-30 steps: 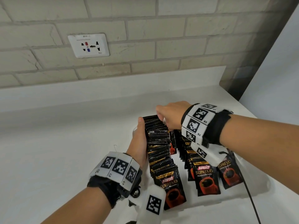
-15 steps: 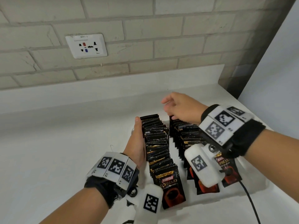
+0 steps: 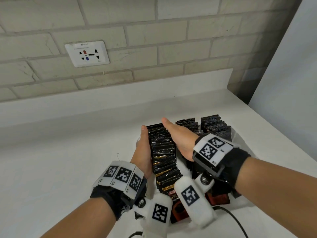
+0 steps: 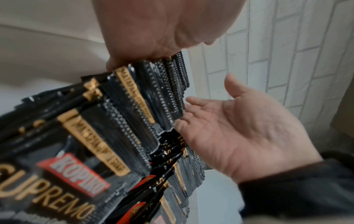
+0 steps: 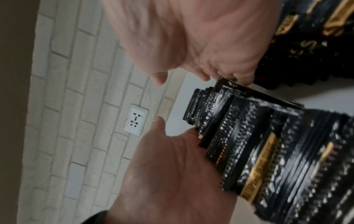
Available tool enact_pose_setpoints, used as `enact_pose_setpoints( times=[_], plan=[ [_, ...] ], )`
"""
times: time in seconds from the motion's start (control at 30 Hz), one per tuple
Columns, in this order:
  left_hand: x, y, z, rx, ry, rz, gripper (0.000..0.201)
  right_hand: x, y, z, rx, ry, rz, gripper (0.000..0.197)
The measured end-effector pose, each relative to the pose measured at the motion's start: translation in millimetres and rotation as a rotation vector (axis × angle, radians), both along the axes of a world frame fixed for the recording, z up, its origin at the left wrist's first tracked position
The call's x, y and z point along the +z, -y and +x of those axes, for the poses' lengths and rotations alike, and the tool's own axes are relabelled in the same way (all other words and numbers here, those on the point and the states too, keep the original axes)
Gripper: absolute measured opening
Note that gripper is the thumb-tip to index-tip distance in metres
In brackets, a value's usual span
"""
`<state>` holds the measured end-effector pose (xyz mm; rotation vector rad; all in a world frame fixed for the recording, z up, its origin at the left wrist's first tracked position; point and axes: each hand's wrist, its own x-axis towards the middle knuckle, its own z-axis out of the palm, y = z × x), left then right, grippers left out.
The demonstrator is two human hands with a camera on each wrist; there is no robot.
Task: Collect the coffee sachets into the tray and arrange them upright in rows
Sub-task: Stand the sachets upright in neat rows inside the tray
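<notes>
**Squaring the left row**

The glossy black foil coffee sachets (image 3: 163, 152) stand in three rows in the clear plastic tray (image 3: 240, 201). My right hand (image 3: 178, 140) has come off the middle row and now flanks the left row, fingers straight, opposite my flat left hand (image 3: 143, 152). I judge only tidying remains. Around us: white countertop (image 3: 60, 160), pale brick wall (image 3: 171, 48), white wall socket (image 3: 87, 54).

Right hand (image 3: 178, 140) swinging back from middle row, coming down flat-fingered against right flank of left-most sachet row (image 3: 163, 152), opposite left hand (image 3: 144, 152) on other flank. Middle row (image 3: 187, 123) and right row (image 3: 214, 126) now showing uncovered beyond right hand.
</notes>
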<state>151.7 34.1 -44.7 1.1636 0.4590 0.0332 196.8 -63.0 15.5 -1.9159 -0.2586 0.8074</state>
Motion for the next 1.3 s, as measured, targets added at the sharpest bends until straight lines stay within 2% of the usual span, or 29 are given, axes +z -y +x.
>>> enact_pose_setpoints(
  times=[0.17, 0.27, 0.4, 0.47, 0.6, 0.63, 0.67, 0.73, 0.8, 0.87, 0.97, 1.17, 1.3],
  plan=[
    [-1.3, 9.7, 2.0, 0.066, -0.011, -0.028, 0.072, -16.6, -3.7, 8.2, -0.078, -0.026, 0.030, 0.067],
    [1.5, 14.6, -1.1, 0.091, -0.013, -0.029, 0.064, -21.6, -3.1, 7.8, -0.160, -0.060, 0.128, 0.069],
    [3.3, 19.3, -3.8, -0.035, 0.033, -0.061, 0.059, -26.4, -0.4, 11.4, -0.190, -0.088, 0.141, 0.081],
    [4.8, 22.0, -4.7, -0.063, 0.029, -0.085, 0.058, -24.5, -0.7, 12.2, -0.170, -0.095, 0.139, 0.078],
    [16.0, 22.4, -6.4, 0.026, -0.014, -0.032, 0.059, -17.2, 1.4, 10.5, -0.132, -0.088, 0.167, 0.075],
    [20.6, 23.5, -7.7, 0.040, -0.017, 0.007, 0.059, -12.4, 3.3, 8.3, -0.122, -0.094, 0.193, 0.076],
    [27.5, 24.5, -11.1, 0.034, -0.029, 0.064, 0.050, -9.3, 5.7, 7.6, -0.103, -0.093, 0.226, 0.075],
    [39.0, 22.2, -22.8, 0.017, -0.064, 0.176, 0.042, 5.0, 17.6, -0.2, -0.048, -0.040, 0.265, 0.065],
    [41.3, 14.5, -33.9, 0.022, -0.087, 0.201, 0.054, 19.5, 35.2, -7.9, 0.036, 0.040, 0.280, 0.057],
    [42.3, 10.1, -48.5, 0.040, -0.107, 0.128, 0.069, 30.2, 58.4, -12.3, 0.119, 0.067, 0.278, 0.053],
    [38.3, 14.7, -68.9, 0.043, -0.132, 0.029, 0.072, 37.2, 89.4, -21.3, 0.197, 0.032, 0.251, 0.047],
    [24.6, 40.8, -83.8, -0.052, -0.166, 0.058, 0.065, 15.6, 123.3, -51.8, 0.255, -0.216, 0.221, 0.077],
    [17.3, 54.4, -80.0, -0.071, -0.194, 0.087, 0.055, -3.1, 115.7, -61.7, 0.159, -0.305, 0.238, 0.089]
  ],
)
